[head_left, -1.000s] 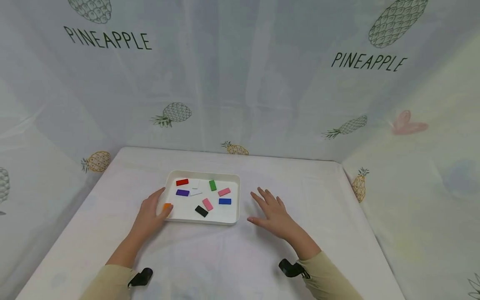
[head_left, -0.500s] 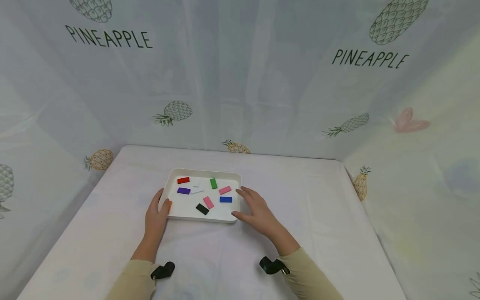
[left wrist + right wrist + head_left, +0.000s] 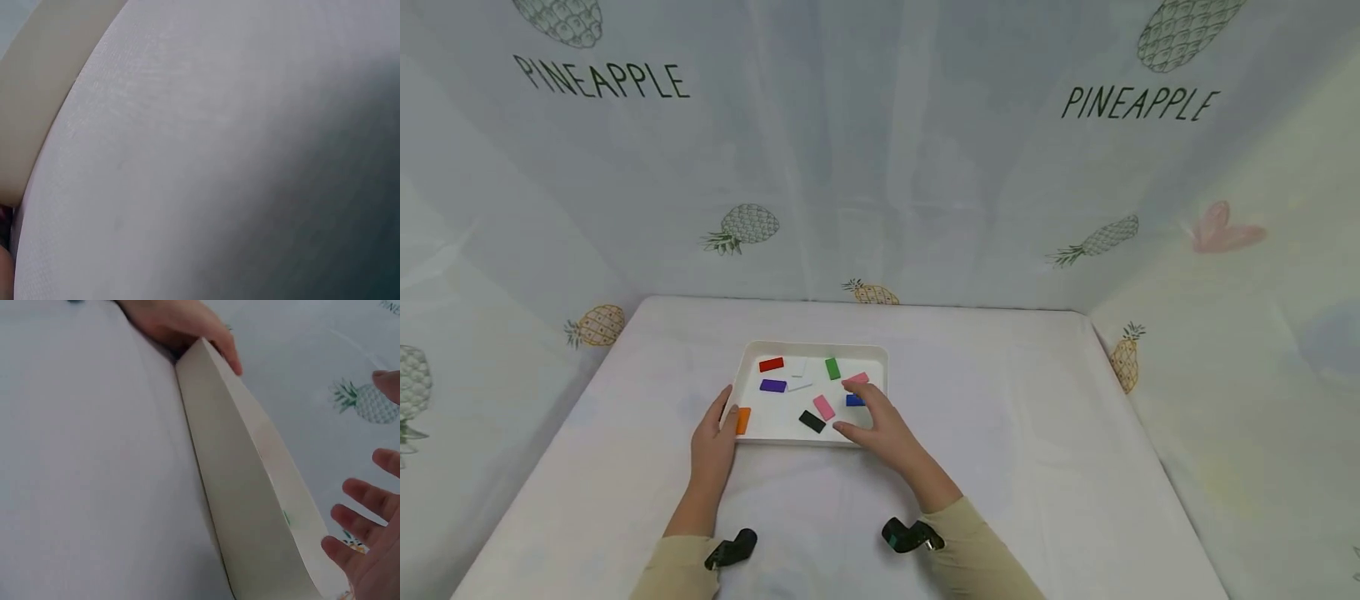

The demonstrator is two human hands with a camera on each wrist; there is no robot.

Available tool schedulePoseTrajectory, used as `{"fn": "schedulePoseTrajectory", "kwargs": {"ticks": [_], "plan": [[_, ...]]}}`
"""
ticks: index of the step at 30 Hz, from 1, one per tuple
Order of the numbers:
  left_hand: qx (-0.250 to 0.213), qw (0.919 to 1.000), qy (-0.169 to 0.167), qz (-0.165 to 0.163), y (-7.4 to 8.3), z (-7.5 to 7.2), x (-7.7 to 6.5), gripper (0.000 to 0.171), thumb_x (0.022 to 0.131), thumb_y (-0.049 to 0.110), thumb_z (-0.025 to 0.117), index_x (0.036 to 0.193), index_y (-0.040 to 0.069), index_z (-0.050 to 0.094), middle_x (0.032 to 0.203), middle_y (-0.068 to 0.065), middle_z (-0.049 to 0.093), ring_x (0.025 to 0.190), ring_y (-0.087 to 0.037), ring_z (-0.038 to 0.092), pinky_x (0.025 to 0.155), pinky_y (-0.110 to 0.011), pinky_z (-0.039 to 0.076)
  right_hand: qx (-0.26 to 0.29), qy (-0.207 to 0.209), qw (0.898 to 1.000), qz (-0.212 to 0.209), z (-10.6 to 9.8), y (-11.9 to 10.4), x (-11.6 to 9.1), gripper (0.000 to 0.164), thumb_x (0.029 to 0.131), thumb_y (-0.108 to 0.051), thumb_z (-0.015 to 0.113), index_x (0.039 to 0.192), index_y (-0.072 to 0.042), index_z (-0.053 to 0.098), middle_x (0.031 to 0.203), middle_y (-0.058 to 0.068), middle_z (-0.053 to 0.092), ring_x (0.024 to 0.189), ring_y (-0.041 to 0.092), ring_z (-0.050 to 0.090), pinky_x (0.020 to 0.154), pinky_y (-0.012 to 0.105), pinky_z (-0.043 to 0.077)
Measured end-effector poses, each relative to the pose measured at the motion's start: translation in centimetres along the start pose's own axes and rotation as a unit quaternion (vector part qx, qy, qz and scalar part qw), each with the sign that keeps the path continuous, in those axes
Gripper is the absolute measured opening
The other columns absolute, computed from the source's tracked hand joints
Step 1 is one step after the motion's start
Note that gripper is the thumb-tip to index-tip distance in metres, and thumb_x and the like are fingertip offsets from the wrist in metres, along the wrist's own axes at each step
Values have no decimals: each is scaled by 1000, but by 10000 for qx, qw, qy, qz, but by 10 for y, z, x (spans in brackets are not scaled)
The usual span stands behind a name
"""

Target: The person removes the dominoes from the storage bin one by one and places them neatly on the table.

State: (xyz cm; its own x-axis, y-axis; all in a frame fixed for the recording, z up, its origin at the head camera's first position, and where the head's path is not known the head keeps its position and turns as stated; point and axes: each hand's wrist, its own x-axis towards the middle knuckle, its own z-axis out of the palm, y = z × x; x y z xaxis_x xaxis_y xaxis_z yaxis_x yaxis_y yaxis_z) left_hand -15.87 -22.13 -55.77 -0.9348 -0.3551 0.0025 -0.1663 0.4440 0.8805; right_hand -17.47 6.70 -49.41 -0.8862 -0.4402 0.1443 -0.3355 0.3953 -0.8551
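On the white table (image 3: 820, 517), the left hand (image 3: 710, 454) grips the tray (image 3: 778, 417) by its left edge, while the right hand (image 3: 886, 435), fingers parted and holding nothing, hovers above its right side. Pinching one block lightly should work best, without nudging others inside: near, the black block (image 3: 812, 422); beyond, the partly hidden blue block (image 3: 854, 401) and the green block (image 3: 832, 368).
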Motion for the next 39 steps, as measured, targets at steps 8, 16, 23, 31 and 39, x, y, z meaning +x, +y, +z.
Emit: {"fn": "schedulePoseTrajectory", "kwargs": {"ticks": [8,16,23,31,39], "plan": [[137,9997,-210,7,-3,0,2,52,104,40,40,151,20,38,154,-4,36,141,-27,31,111,-49,30,457,-357,9970,504,17,-3,20,56,83,-19,78,133,-6,56,119,8,62,110,25,57,96,39,47],[157,9995,-195,183,-2,1,2,51,104,40,39,150,17,41,151,-7,41,139,-29,35,110,-49,32,271,-532,9919,1119,25,8,42,43,79,-8,80,120,-9,66,93,1,62,85,14,56,74,25,49],[86,9995,-218,204,-1,1,2,49,105,38,38,149,17,42,151,-5,41,139,-28,35,110,-49,32,37,-835,9885,1259,29,25,54,40,77,-14,83,115,-18,70,89,-2,56,82,15,50,68,25,45],[79,9995,-202,235,-6,3,2,50,105,39,37,149,18,42,151,-4,41,140,-27,34,110,-48,32,16,-986,9835,1514,33,35,54,39,74,-14,86,109,-24,72,94,-3,56,89,16,48,73,28,44],[172,9995,-140,242,-5,0,1,47,106,35,36,150,19,41,151,-5,41,139,-28,35,110,-50,31,-241,-1083,9821,1524,37,30,59,42,72,-8,86,109,-24,74,111,-7,60,99,15,49,91,35,44]]}}
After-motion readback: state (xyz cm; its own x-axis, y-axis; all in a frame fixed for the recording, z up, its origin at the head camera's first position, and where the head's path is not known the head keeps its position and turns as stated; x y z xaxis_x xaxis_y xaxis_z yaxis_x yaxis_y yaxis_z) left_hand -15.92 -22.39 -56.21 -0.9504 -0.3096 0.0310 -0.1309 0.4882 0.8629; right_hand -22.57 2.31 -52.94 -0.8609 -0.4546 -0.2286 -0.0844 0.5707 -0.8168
